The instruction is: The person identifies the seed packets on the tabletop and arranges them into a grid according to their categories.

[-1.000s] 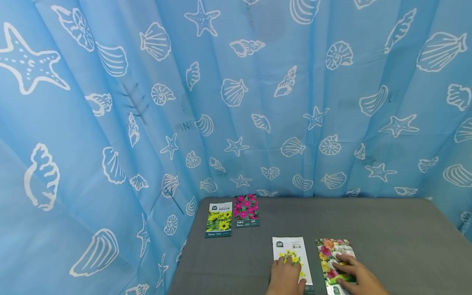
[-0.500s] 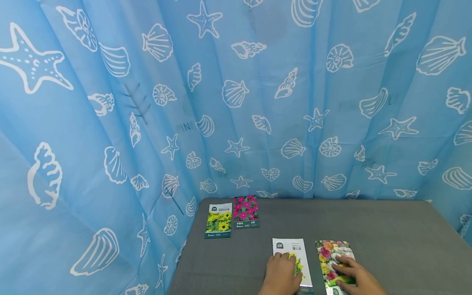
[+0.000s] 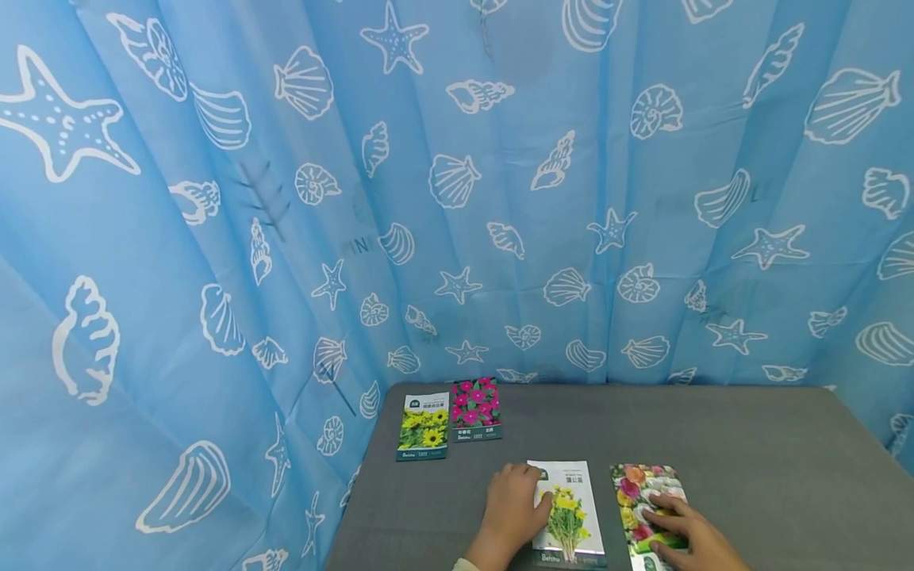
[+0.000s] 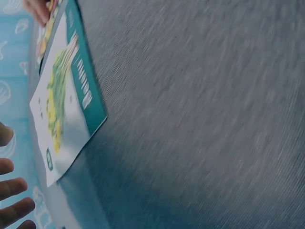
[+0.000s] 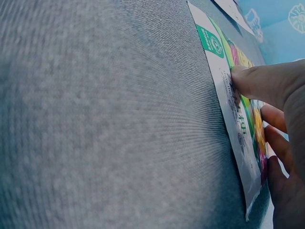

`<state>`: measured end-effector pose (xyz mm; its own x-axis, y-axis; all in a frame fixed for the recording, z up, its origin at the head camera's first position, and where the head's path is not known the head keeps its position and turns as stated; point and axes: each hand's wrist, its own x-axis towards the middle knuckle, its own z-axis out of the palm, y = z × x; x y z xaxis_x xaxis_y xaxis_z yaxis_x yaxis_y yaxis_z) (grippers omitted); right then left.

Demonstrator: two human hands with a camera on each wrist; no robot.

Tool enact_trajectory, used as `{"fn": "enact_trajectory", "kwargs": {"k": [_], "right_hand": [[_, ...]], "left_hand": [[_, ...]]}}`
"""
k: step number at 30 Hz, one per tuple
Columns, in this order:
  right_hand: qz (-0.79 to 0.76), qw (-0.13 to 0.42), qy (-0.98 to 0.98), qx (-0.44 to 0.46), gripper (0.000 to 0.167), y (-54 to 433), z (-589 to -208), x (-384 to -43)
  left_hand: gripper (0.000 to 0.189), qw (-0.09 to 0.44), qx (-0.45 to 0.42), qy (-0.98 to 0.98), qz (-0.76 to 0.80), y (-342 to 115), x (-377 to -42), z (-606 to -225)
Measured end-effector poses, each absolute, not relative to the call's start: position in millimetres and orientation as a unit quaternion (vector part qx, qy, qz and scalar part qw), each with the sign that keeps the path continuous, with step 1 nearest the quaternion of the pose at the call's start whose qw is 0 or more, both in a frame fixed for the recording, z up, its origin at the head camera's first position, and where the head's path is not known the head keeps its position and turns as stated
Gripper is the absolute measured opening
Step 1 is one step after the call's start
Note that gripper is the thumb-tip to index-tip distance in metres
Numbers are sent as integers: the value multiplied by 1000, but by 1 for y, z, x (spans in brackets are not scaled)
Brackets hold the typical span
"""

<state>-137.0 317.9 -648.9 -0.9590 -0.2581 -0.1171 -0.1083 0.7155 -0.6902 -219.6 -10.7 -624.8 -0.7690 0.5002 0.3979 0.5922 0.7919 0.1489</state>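
A white seed packet with yellow flowers point(image 3: 569, 519) lies on the grey table, nearest to my left hand point(image 3: 510, 507). That hand is at the packet's left edge and overlaps its corner in the head view. In the left wrist view its fingers point(image 4: 13, 188) are spread and apart from the packet. My right hand point(image 3: 696, 535) rests on a seed packet with multicoloured roses point(image 3: 631, 503), covering its right part. In the right wrist view the thumb point(image 5: 257, 81) touches the packet's face, and the other fingers lie along it.
At the table's point(image 3: 757, 452) back left corner lie a packet with yellow sunflowers point(image 3: 424, 428) and a packet with pink flowers point(image 3: 477, 408), side by side. A blue curtain with white shells point(image 3: 528, 198) hangs behind the table and along its left side.
My left hand has moved left, off the middle of the yellow-flower packet, uncovering its picture and lower band. My right hand and the packets stay where they were.
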Motion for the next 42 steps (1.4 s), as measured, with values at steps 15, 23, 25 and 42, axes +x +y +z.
{"fn": "enact_trajectory", "kwargs": {"k": [15, 23, 25, 42], "right_hand": [[-361, 93, 922, -103, 50, 318, -648, -135], [-351, 97, 928, -84, 53, 320, -652, -136], [-354, 99, 927, -81, 52, 319, -651, -135], [-363, 91, 924, -82, 52, 316, -650, -133]], "left_hand": [[31, 132, -265, -945, -139, -32, -253, -615], [37, 168, -247, -944, -140, -43, -270, -617], [37, 171, -245, -942, -151, -45, -275, -618], [45, 124, -183, -959, -179, -50, -306, -619]]}}
